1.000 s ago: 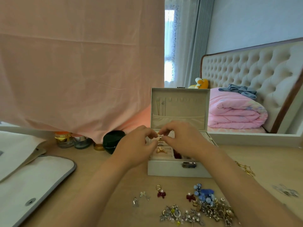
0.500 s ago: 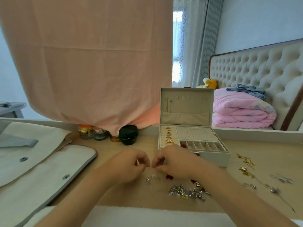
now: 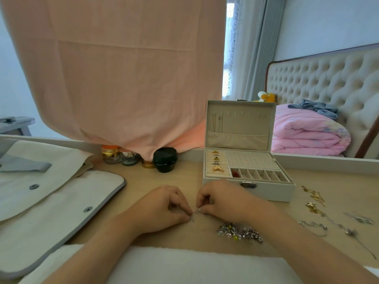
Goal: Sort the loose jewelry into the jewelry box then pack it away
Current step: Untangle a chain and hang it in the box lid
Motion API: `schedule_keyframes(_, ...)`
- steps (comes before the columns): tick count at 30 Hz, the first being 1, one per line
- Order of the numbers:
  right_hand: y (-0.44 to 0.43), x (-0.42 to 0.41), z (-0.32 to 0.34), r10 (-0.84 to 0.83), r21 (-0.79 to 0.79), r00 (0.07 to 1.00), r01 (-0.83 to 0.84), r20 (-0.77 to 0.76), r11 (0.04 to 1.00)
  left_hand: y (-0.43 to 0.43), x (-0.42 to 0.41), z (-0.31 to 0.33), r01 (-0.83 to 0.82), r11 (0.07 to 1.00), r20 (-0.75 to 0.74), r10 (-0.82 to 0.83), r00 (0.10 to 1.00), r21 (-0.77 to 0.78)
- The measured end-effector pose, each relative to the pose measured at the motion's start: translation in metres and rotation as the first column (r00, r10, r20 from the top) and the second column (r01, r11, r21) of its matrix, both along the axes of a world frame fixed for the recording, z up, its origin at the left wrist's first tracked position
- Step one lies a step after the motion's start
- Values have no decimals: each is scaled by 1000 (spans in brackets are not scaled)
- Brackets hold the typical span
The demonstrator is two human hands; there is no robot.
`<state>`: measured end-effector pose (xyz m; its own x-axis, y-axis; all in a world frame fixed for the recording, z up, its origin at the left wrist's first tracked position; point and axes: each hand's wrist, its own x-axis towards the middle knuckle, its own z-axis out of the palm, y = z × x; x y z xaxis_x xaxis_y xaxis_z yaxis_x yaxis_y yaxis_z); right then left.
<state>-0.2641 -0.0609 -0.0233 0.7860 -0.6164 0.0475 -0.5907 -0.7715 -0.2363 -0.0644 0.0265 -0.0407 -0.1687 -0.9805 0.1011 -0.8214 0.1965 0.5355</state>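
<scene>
1. two bare hands are low on the light wooden tabletop point(image 3: 180, 177), knuckles up, fingertips almost meeting between them.
2. left hand point(image 3: 162, 208): fingers curled, thumb and forefinger pinched on a tiny silver piece point(image 3: 191, 218) right at the table surface; too small to say what kind of piece it is.
3. right hand point(image 3: 223, 201): also curled, fingertips pinched on a second tiny silver bit point(image 3: 200, 210), just beside the left hand's pinch.
4. just right of and nearer than the right hand lies a loose heap of small silver charms with yellow-green stones point(image 3: 239, 232), flat on the table.
5. directly behind the right hand stands the pale grey jewelry box with a metal clasp point(image 3: 270, 191), lid raised upright, beige lining showing.
6. inside it, the left-hand ring rolls hold a gold bow-shaped ring point(image 3: 217, 168) at the front and smaller rings in a row behind; a red item point(image 3: 235, 173) sits in the leftmost slot of the front divided row; the dotted earring panel is behind that.
7. farther right on the table, well apart from the hands: gold chain pieces point(image 3: 313, 196) and thin silver chains point(image 3: 328, 224).
8. off to the left, a cream fabric pouch with grey trim and snaps point(image 3: 61, 201) lies open; behind it, small glass jars point(image 3: 119, 155) and a black round jar point(image 3: 165, 159).
</scene>
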Motion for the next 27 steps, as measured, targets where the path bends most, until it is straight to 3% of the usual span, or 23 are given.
schedule_keyframes(3, -1, -4, 3, -25, 21, 999, 25, 22, 999, 0, -1, -1, -11, 1000, 6, 11, 1000, -19)
schedule_keyframes(9, -5, -10, 11, -118, 233, 953, 52, 279, 971, 0, -10, -4, -59, 997, 48, 62, 997, -55)
schedule_keyframes(13, -7, -11, 16, -133, 351, 897, -26, 422, 936, -2, -24, 0, -145, 983, -212, 120, 970, -109)
schedule_keyframes(18, -3, -9, 20, -199, 456, 830, -73, 520, 887, -3, -32, 4, -206, 977, -499, 154, 853, -52)
schedule_keyframes(22, -2, -8, 22, -235, 442, 800, -42, 553, 896, -1, -33, 10, -196, 980, -615, 150, 774, -9)
schedule_keyframes(27, 3, -4, 24, -290, 484, 749, -48, 596, 874, -3, -35, 18, -254, 965, -641, 153, 752, -68)
